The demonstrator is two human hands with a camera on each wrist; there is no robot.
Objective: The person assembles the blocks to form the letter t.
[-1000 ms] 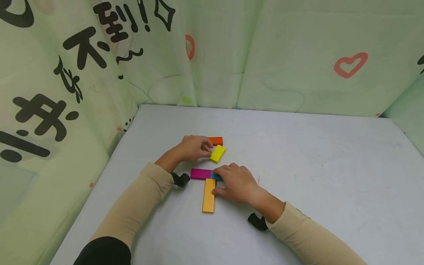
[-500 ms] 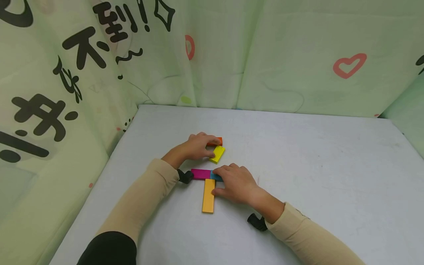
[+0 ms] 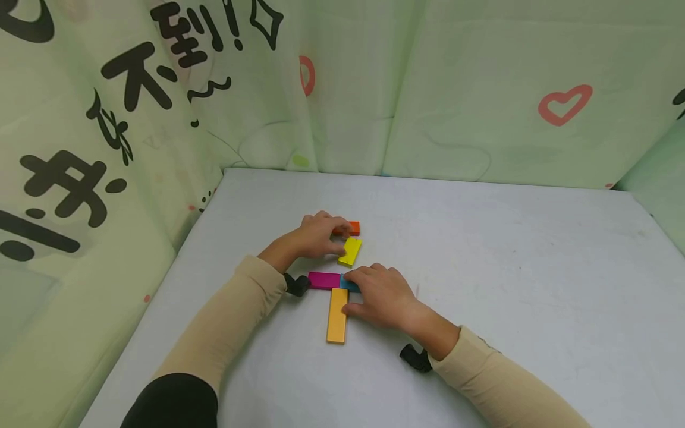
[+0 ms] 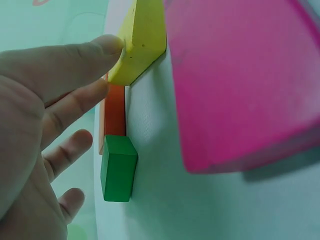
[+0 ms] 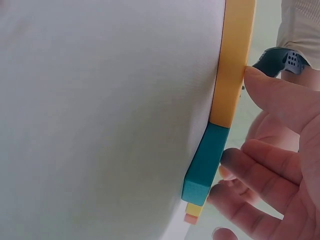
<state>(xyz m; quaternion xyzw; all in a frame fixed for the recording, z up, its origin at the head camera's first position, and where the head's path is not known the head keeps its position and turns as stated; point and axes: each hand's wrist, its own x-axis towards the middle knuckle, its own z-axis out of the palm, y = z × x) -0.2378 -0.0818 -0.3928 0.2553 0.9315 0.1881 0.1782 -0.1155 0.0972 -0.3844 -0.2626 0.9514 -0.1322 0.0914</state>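
A pale green cloth wall (image 3: 481, 89) with black writing and red hearts stands around a big flat grey-white table (image 3: 508, 285). A person in tan sleeves works at the table with both hands.

The biggest piece is the long flat orange-yellow wooden block (image 3: 337, 315). It lies flat, and its long side runs from near the person away toward the far wall. At its far end a flat pink wooden block (image 3: 324, 280) and a small teal wooden block (image 5: 205, 162) lie end to end across it, running left to right. Together the three make a T shape. That part looks done, I think.

The right hand (image 3: 382, 297) rests on this T. Its thumb touches the side of the orange-yellow block and its fingers lie over the teal one. The fingers look only loosely bent, pressing and not gripping.

A little farther away lies a flat yellow wooden block (image 3: 350, 251). Its long side is tilted, pointing away and a bit to the right. It is near the T but not touching it, so it looks not yet in place. The left hand (image 3: 316, 236) touches its end with the thumb tip (image 4: 107, 47), and the other fingers are fairly straight.

Just behind lies a flat red-orange wooden block (image 3: 350, 227), running left to right. At its end, under the left hand, sits a small green wooden block (image 4: 118, 169). These two also look left to place.
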